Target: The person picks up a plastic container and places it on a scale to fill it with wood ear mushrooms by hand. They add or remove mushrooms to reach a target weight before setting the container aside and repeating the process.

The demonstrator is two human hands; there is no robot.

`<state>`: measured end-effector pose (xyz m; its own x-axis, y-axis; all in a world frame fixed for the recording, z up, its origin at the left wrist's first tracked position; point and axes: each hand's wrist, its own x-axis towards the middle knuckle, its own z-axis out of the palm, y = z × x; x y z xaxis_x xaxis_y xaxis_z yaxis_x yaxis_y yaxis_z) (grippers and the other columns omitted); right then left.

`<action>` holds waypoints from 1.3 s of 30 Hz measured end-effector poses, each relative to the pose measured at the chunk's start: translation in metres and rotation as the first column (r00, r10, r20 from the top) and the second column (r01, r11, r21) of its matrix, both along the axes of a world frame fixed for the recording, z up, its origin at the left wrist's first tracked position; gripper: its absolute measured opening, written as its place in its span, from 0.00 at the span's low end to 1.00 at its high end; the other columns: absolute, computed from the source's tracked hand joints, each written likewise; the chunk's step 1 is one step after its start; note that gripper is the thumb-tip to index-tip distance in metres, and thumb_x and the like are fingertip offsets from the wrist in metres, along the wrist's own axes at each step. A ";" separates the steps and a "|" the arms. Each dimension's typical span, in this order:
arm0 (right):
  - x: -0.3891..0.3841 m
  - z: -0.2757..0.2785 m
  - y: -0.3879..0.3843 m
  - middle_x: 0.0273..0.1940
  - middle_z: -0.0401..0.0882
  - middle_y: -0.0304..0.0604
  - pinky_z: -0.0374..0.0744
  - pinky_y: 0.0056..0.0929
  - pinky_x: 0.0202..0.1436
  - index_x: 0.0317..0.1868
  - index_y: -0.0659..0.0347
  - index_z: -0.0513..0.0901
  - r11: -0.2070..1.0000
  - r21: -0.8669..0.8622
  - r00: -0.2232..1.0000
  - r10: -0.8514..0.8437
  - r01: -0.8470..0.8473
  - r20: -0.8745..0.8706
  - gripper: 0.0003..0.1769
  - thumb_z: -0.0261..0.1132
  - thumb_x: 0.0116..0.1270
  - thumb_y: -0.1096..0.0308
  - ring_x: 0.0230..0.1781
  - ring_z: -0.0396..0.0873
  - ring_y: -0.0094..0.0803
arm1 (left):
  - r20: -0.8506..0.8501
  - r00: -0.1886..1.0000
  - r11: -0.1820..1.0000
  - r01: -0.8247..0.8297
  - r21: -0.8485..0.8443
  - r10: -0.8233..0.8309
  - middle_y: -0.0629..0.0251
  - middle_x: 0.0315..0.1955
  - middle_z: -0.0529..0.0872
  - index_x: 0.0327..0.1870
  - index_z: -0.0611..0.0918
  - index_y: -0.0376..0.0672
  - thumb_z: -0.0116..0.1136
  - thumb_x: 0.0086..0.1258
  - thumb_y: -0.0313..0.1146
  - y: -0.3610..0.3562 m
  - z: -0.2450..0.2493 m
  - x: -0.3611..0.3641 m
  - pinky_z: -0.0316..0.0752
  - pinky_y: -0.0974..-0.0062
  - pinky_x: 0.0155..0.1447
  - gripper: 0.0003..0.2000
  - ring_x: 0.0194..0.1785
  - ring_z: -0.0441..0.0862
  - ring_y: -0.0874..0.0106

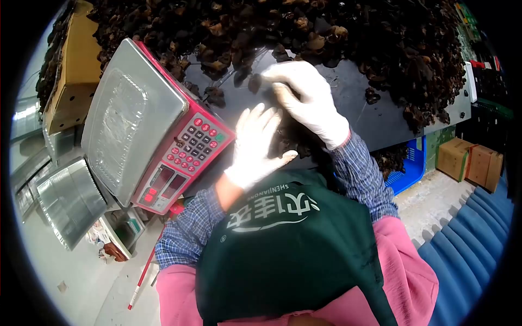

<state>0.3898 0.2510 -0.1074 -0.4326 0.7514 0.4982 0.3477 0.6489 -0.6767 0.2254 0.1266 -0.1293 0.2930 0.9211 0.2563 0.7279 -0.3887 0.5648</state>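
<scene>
Bare table lay open right of the right hand; the scale blocked the left, the dark heap the far side.

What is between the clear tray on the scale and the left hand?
The head view shows first the scale's grey platform, bare on that side, then its keypad panel.

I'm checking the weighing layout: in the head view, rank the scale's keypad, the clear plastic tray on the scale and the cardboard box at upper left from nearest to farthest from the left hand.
1. Keypad: just left of the left hand.
2. Clear plastic tray: farther left, on the scale.
3. Cardboard box: farthest, upper left, beyond the scale.
</scene>
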 end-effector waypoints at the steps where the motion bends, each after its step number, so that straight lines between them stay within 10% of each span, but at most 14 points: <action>1: -0.009 0.000 0.009 0.56 0.88 0.44 0.82 0.40 0.60 0.55 0.57 0.88 0.996 0.039 0.996 0.083 -0.085 0.044 0.16 0.72 0.67 0.69 0.56 0.85 0.42 | -0.006 1.000 1.000 -0.003 0.003 0.003 0.51 0.70 0.76 0.72 0.75 0.37 0.81 0.56 0.54 0.000 0.000 0.001 0.57 0.42 0.82 0.46 0.79 0.68 0.48; 4: -0.040 -0.014 0.028 0.66 0.81 0.45 0.79 0.40 0.68 0.66 0.56 0.83 0.962 0.098 0.917 0.208 -0.255 0.341 0.26 0.73 0.67 0.68 0.67 0.78 0.46 | -0.005 1.000 1.000 -0.011 -0.025 0.010 0.51 0.70 0.77 0.73 0.75 0.38 0.82 0.54 0.52 -0.001 -0.005 0.001 0.57 0.42 0.82 0.47 0.79 0.68 0.49; 8: -0.009 -0.007 0.032 0.56 0.85 0.43 0.82 0.40 0.61 0.54 0.56 0.90 0.939 0.031 0.845 0.295 -0.344 0.447 0.15 0.68 0.67 0.70 0.55 0.83 0.42 | 0.016 1.000 1.000 -0.015 -0.013 0.015 0.53 0.70 0.78 0.75 0.75 0.39 0.82 0.53 0.51 -0.003 -0.008 0.001 0.57 0.42 0.83 0.47 0.79 0.68 0.48; 15: 0.138 0.040 -0.061 0.49 0.82 0.44 0.82 0.41 0.54 0.50 0.57 0.87 0.986 -0.134 0.771 0.013 0.095 0.637 0.15 0.73 0.62 0.77 0.51 0.83 0.46 | 0.026 1.000 1.000 0.010 -0.016 -0.010 0.51 0.70 0.78 0.76 0.73 0.38 0.78 0.59 0.54 0.000 -0.004 -0.001 0.58 0.42 0.81 0.46 0.76 0.71 0.43; 20: 0.199 0.059 -0.109 0.50 0.83 0.44 0.83 0.41 0.52 0.50 0.56 0.88 0.910 -0.058 0.466 -0.155 0.411 0.871 0.20 0.78 0.56 0.71 0.49 0.84 0.47 | 0.036 0.999 1.000 0.030 -0.009 -0.029 0.50 0.68 0.79 0.74 0.75 0.36 0.79 0.59 0.52 0.004 0.002 -0.002 0.59 0.43 0.80 0.45 0.74 0.71 0.43; 25: 0.192 0.048 -0.116 0.47 0.81 0.45 0.84 0.40 0.48 0.52 0.56 0.85 0.753 -0.104 0.530 -0.351 0.649 0.772 0.14 0.72 0.67 0.67 0.47 0.85 0.45 | 0.079 0.996 0.999 0.030 0.044 -0.034 0.55 0.67 0.81 0.75 0.74 0.39 0.81 0.59 0.48 0.005 -0.004 0.000 0.58 0.46 0.82 0.44 0.76 0.72 0.48; 31: 0.206 0.046 -0.125 0.49 0.87 0.47 0.84 0.42 0.53 0.50 0.58 0.89 0.788 0.206 0.260 -0.419 0.581 0.870 0.15 0.68 0.62 0.75 0.47 0.85 0.47 | 0.022 0.999 1.000 0.026 0.004 -0.026 0.57 0.73 0.77 0.77 0.72 0.42 0.80 0.60 0.47 0.000 -0.006 -0.003 0.56 0.46 0.83 0.44 0.79 0.68 0.50; 39: 0.157 0.019 -0.070 0.64 0.82 0.48 0.82 0.40 0.61 0.66 0.53 0.82 0.764 0.229 0.586 -0.619 0.603 0.522 0.26 0.73 0.68 0.67 0.58 0.83 0.46 | -0.001 0.999 0.998 0.048 0.033 -0.048 0.55 0.71 0.79 0.75 0.74 0.40 0.81 0.59 0.48 0.002 -0.006 -0.001 0.57 0.45 0.83 0.43 0.79 0.69 0.49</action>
<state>0.5471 0.1815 -0.0883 -0.0702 0.9320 0.3555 0.9613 0.1584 -0.2254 0.2241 0.1285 -0.1354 0.3370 0.8971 0.2859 0.7082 -0.4416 0.5508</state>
